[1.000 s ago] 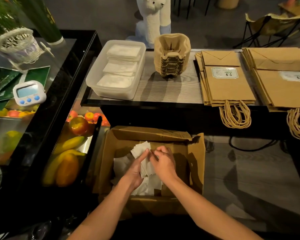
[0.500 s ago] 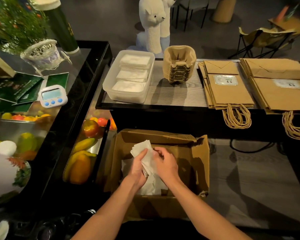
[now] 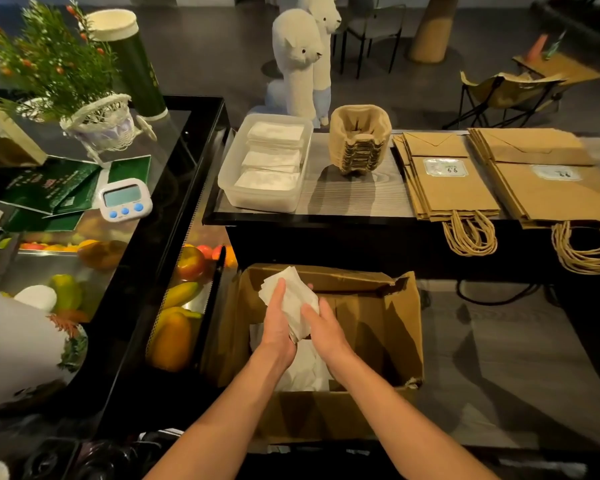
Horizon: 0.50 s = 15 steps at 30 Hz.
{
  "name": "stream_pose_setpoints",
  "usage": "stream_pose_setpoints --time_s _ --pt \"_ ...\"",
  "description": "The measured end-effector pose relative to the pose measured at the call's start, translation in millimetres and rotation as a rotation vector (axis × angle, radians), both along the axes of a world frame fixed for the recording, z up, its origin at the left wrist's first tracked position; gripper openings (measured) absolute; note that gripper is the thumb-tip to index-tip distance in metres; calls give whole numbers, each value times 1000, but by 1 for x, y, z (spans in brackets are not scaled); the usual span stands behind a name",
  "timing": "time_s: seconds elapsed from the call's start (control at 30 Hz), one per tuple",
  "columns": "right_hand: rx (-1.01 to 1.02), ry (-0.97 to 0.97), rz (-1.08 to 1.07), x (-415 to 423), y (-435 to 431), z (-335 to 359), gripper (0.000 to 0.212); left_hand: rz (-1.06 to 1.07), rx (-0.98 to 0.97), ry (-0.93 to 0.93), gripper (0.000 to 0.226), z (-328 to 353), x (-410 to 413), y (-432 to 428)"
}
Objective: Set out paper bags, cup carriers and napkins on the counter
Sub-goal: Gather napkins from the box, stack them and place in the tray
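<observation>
Both my hands hold a stack of white napkins (image 3: pixel 293 299) above an open cardboard box (image 3: pixel 378 327) on the floor. My left hand (image 3: pixel 277 327) grips the stack from the left, thumb up along it. My right hand (image 3: pixel 321 325) grips it from the right. More white napkins (image 3: pixel 307 370) lie inside the box. On the counter (image 3: pixel 354 192) stand a clear plastic tub (image 3: pixel 234 174) with three napkin piles, a stack of pulp cup carriers (image 3: pixel 360 140), and two stacks of brown paper bags (image 3: pixel 451 181) (image 3: pixel 548 174) with twine handles hanging over the front edge.
A black glass display case (image 3: pixel 174 188) with fruit inside stands to the left, topped by a white timer (image 3: pixel 124 199), green leaflets and a basket with a plant (image 3: pixel 97 123). White alpaca figures (image 3: pixel 302 60) and folding chairs stand beyond the counter.
Both hands have lifted the napkin stack higher out of the box and squared it up. The view has tilted upward, showing more of the room.
</observation>
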State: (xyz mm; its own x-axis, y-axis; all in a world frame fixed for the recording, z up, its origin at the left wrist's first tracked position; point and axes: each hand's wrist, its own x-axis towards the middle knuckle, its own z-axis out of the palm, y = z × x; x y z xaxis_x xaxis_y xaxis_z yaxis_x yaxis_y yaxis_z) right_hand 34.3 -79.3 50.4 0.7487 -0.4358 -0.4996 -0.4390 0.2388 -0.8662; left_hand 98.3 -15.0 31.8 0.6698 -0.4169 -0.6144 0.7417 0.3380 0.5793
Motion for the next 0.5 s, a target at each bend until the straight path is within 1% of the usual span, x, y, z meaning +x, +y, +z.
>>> stream_pose_setpoints --time_s 0.07,0.17,0.23,0.27,0.33,0.37,0.43,0.5 --pt "-63 -20 -26 2 -4 4 25 -2 19 -22 36 2 3 4" --pt "-137 -73 -74 7 -13 9 27 -59 27 -64 29 11 10 10" --pt "-100 -91 -139 10 -18 14 29 -83 33 -89 23 17 17 13" --pt "-49 -95 -171 12 -18 16 32 -84 35 -99 22 20 19 13" --pt "62 -110 -187 15 -16 20 36 -55 42 -127 29 25 22 11" --pt "85 -120 -176 17 -14 21 37 -33 47 -145 34 28 23 9" --pt "60 -136 -164 21 -14 23 37 -1 66 -172 39 31 24 4" --pt "-19 -144 -186 24 -20 28 37 3 81 -211 34 36 27 1"
